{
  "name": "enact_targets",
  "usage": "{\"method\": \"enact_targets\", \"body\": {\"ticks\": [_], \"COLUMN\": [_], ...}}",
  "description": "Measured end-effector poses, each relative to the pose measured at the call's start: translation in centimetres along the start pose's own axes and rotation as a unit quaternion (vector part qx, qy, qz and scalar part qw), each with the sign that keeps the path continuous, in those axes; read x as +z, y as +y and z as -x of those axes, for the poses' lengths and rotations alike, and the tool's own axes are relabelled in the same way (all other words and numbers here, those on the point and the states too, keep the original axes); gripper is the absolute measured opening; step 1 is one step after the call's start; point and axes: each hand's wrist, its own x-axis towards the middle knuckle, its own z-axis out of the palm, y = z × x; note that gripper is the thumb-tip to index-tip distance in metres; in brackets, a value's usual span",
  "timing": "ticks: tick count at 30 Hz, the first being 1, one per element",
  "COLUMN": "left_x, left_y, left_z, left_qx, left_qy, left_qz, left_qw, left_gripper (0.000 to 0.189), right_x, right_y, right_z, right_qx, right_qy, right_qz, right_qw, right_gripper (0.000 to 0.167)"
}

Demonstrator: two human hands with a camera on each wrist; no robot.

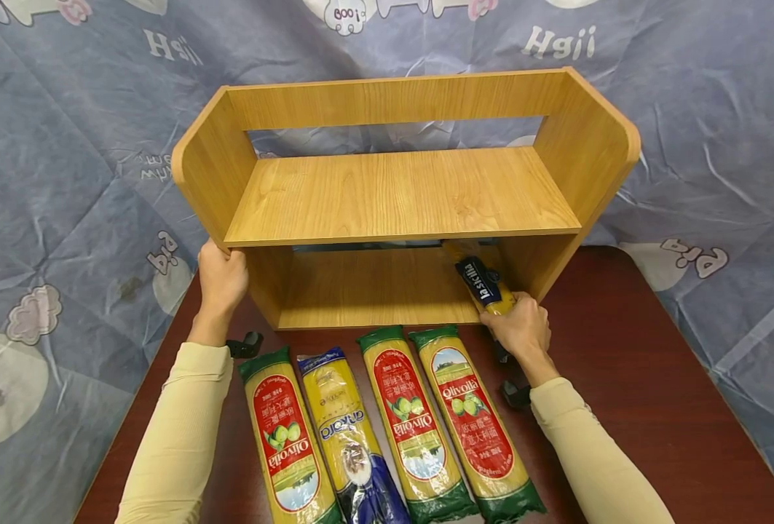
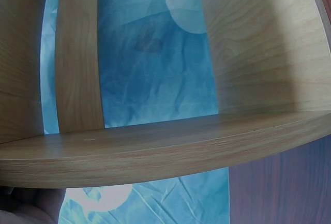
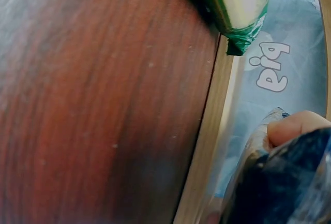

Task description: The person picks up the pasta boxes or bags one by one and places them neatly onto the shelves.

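Note:
A two-tier wooden shelf [image 1: 400, 193] stands on the dark red table. My left hand [image 1: 223, 280] grips the front edge of its left side panel [image 1: 212, 171]; in the left wrist view, part of that hand [image 2: 33, 206] shows by the panel's edge. My right hand [image 1: 523, 327] holds a pack of spaghetti [image 1: 481, 280] with a dark label by its near end. The pack points into the lower compartment at its right side, and its far end is partly hidden below the upper board. In the right wrist view the thumb [image 3: 295, 125] lies against the dark wrapper [image 3: 279, 182].
Several spaghetti packs lie side by side before the shelf: a red-labelled one [image 1: 288, 444] at left, a blue-and-yellow one [image 1: 354, 444], then two more red-labelled packs [image 1: 416, 429] with green ends. A patterned grey-blue cloth [image 1: 72, 218] hangs behind the table [image 1: 649, 378].

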Motion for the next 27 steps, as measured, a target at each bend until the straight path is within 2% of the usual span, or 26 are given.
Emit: {"method": "enact_targets", "body": {"ticks": [8, 17, 27], "left_x": [-0.2, -0.2, -0.3], "left_y": [0.0, -0.3, -0.2], "left_z": [0.0, 0.2, -0.1], "left_qx": [-0.003, -0.012, 0.007], "left_qy": [-0.005, -0.009, -0.008], "left_qz": [0.005, 0.005, 0.003], "left_qw": [1.0000, 0.9999, 0.9999], "left_gripper": [0.031, 0.032, 0.030], "right_x": [0.8, 1.8, 2.3], "right_y": [0.0, -0.1, -0.2], "right_z": [-0.1, -0.1, -0.7], "right_qx": [-0.003, 0.013, -0.016], "right_qy": [-0.001, -0.008, 0.034], "right_qz": [0.001, 0.008, -0.008], "right_qw": [1.0000, 0.9998, 0.9993], "right_gripper": [0.081, 0.082, 0.076]}}
